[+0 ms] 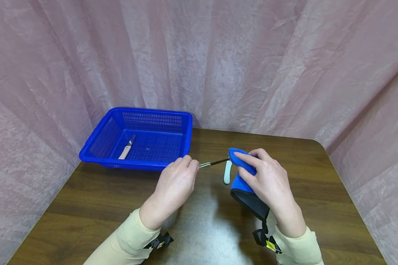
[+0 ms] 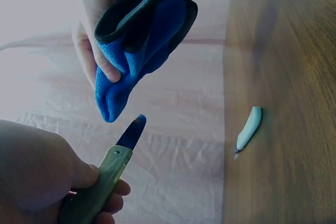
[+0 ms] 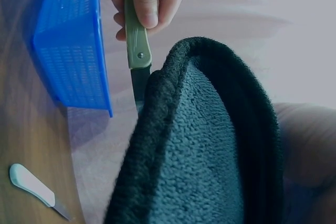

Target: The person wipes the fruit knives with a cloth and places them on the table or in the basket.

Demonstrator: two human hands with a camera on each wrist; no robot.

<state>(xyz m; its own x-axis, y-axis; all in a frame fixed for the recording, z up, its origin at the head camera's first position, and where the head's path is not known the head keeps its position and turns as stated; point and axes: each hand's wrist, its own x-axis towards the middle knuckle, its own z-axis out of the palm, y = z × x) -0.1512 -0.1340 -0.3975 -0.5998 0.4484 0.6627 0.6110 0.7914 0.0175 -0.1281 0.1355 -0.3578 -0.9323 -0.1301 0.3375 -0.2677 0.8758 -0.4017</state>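
My left hand (image 1: 178,180) grips a folding knife by its green handle (image 2: 100,182), its blade (image 2: 132,131) out and directed toward the right hand. A folded blue cloth (image 2: 137,51) with dark edging is pinched between the thumb and fingers of my right hand (image 1: 268,178). In the left wrist view the blade tip stands just apart from the cloth's lower end. In the right wrist view the cloth hides that tip. A second knife with a pale mint handle (image 1: 227,173) lies on the table beneath, close to the cloth.
A blue plastic basket (image 1: 103,161) stands at the back left of the wooden table (image 1: 318,206). Inside it lies a knife with a light pinkish handle (image 1: 125,152). Pink curtains (image 1: 219,66) hang behind and at the sides.
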